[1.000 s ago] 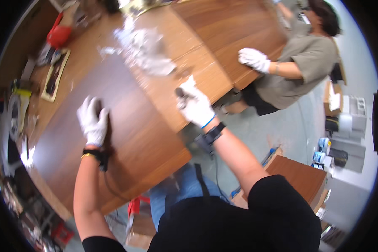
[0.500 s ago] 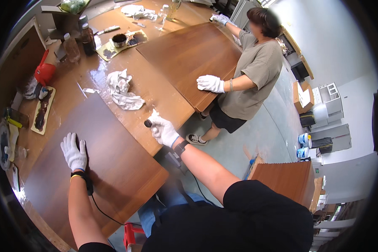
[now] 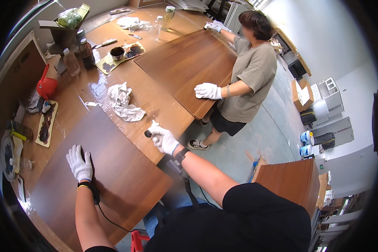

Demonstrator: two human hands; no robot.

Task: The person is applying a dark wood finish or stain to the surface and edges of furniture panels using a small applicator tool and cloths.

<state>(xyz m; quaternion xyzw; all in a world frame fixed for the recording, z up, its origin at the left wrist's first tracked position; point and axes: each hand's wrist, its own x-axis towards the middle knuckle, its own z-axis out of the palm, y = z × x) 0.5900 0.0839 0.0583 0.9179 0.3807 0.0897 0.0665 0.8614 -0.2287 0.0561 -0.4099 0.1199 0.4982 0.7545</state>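
My left hand (image 3: 80, 163), in a white glove, lies flat with fingers spread on a dark brown wooden panel (image 3: 113, 176) on the workbench. My right hand (image 3: 164, 139), also gloved, is closed around a small dark-tipped tool (image 3: 148, 133) at the panel's right edge, next to the lighter bench top (image 3: 155, 101). A crumpled white rag (image 3: 124, 102) lies on the bench beyond my right hand.
A co-worker (image 3: 248, 71) in a grey shirt stands across the bench, gloved hands on a second wooden panel (image 3: 185, 63). Bottles (image 3: 71, 61), a red can (image 3: 46, 87), a small bowl (image 3: 117, 52) and stained cardboard sit at the far left. A wooden cabinet (image 3: 290, 180) stands on the floor at right.
The view has swung, bringing more of the bench and the co-worker into sight. My right hand stays at the panel edge with the tool; my left hand remains flat on the panel.
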